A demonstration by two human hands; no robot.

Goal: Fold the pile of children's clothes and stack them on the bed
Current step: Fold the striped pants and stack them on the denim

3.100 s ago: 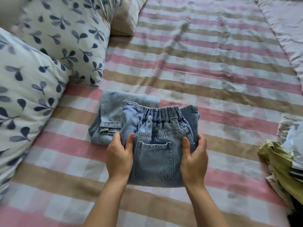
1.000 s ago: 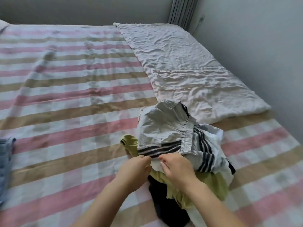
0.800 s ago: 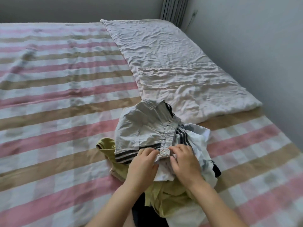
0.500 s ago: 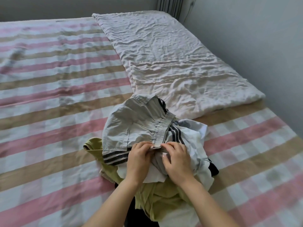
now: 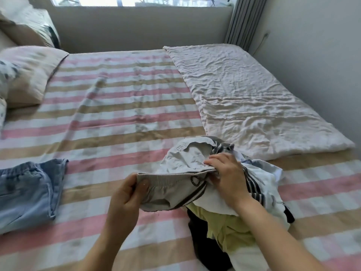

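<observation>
Crosswise, waistband (image 5: 172, 176) between both hands

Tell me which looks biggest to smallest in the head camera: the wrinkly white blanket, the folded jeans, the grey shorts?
1. Wrinkly white blanket, biggest by far.
2. and 3. Folded jeans and grey shorts look about alike; the jeans run off the picture's edge and the shorts are bunched in both hands, so I won't rank them.

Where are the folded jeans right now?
The folded jeans lie at the left edge of the head view on the striped bedsheet, left of the left hand, apart from the unfolded pile.
</observation>
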